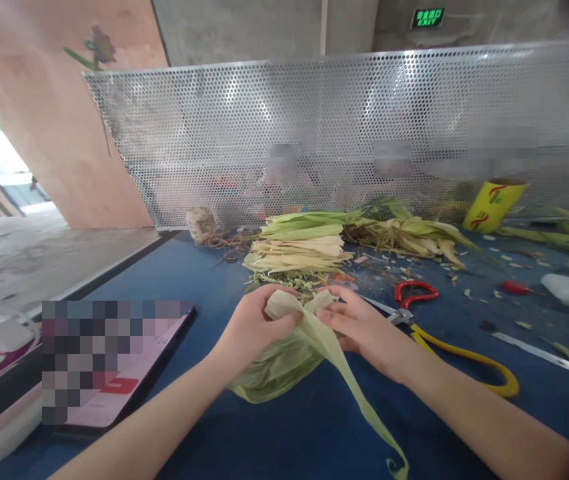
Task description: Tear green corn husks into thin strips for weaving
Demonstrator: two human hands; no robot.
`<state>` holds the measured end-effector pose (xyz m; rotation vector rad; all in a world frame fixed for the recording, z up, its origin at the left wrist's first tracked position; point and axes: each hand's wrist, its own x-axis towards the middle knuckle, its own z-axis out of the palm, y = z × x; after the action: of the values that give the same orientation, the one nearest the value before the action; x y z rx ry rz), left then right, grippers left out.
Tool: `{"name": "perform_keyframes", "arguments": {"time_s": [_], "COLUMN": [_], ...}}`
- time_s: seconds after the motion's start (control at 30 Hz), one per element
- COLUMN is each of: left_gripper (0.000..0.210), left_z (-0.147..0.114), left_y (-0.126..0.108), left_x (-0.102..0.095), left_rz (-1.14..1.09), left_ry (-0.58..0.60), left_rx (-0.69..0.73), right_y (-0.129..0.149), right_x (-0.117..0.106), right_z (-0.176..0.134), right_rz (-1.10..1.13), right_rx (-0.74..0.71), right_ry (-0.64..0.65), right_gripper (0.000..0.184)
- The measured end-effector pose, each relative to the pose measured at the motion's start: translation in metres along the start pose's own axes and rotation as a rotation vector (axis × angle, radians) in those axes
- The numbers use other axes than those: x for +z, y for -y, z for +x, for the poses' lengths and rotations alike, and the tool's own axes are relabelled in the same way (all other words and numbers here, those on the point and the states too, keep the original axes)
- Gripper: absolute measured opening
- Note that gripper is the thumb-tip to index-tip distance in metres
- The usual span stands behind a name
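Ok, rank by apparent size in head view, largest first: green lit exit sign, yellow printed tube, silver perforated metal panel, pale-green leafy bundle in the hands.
1. Perforated panel
2. Leafy bundle; nearness enlarges it
3. Yellow tube
4. Exit sign

No close ties.

At the left of our blue table [171, 280] we have a tablet [117, 363], its display mostly blurred out. Facing us stands a metal panel [324, 120] full of holes, with a flower [101, 47] at its upper left corner. We see a yellow tube [495, 207] near the panel and a lit green exit sign [427, 18] above.
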<state>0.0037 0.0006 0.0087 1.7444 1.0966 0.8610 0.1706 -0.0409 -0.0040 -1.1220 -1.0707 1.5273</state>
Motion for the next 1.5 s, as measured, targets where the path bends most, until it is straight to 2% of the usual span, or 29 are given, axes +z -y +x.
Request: {"name": "perform_keyframes", "arguments": {"time_s": [0.1,0.23,0.3,0.37,0.43,0.53,0.67,0.8,0.97,1.03,1.13,1.33,1.5], "left_gripper": [0.021,0.021,0.018,0.012,0.008,0.007,0.009,0.020,0.032,0.035,0.039,0.038,0.040], "left_z": [-0.002,-0.003,-0.004,-0.005,-0.006,-0.007,-0.007,-0.007,-0.007,-0.007,-0.006,-0.004,-0.004], "left_y": [-0.002,-0.005,-0.006,-0.006,-0.007,-0.007,-0.007,-0.005,-0.002,-0.001,0.001,0.004,0.001], "left_x": [0.001,0.002,0.003,0.004,0.004,0.004,0.005,0.011,0.016,0.016,0.016,0.016,0.013], "left_rz": [0.010,-0.096,-0.139,-0.176,-0.211,-0.234,-0.237,-0.259,-0.267,-0.277,-0.292,-0.274,-0.299], "left_ry": [0.025,0.033,0.021,0.018,0.036,0.067,0.074,0.112,0.073,0.096,0.121,0.121,0.052], "left_rx": [0.007,-0.067,-0.089,-0.098,-0.089,-0.064,-0.083,-0.100,-0.108,-0.105,-0.116,-0.097,-0.076], "right_y": [0.000,0.006,0.009,0.011,0.010,0.006,0.004,0.006,0.004,0.001,-0.002,-0.005,-0.004], "right_x": [-0.003,-0.007,-0.007,-0.006,-0.005,-0.006,-0.009,-0.007,-0.004,-0.006,-0.008,-0.009,-0.011], "right_z": [0.002,0.003,0.002,0.000,-0.002,-0.004,-0.003,-0.001,0.000,0.001,0.003,0.006,0.009], "right_rz": [0.049,0.149,0.183,0.187,0.154,0.034,-0.190,-0.144,-0.216,-0.255,-0.293,-0.228,-0.106], "right_rx": [0.011,-0.066,-0.036,0.061,0.153,0.198,0.080,-0.050,-0.050,-0.060,-0.094,-0.125,-0.147], "right_ry": [-0.047,-0.142,-0.165,-0.115,-0.007,0.089,0.032,-0.005,-0.008,0.009,-0.034,-0.113,-0.199], "right_gripper": [0.047,0.048,0.047,0.041,0.031,0.025,0.020,0.019,0.021,0.021,0.023,0.026,0.027]}}
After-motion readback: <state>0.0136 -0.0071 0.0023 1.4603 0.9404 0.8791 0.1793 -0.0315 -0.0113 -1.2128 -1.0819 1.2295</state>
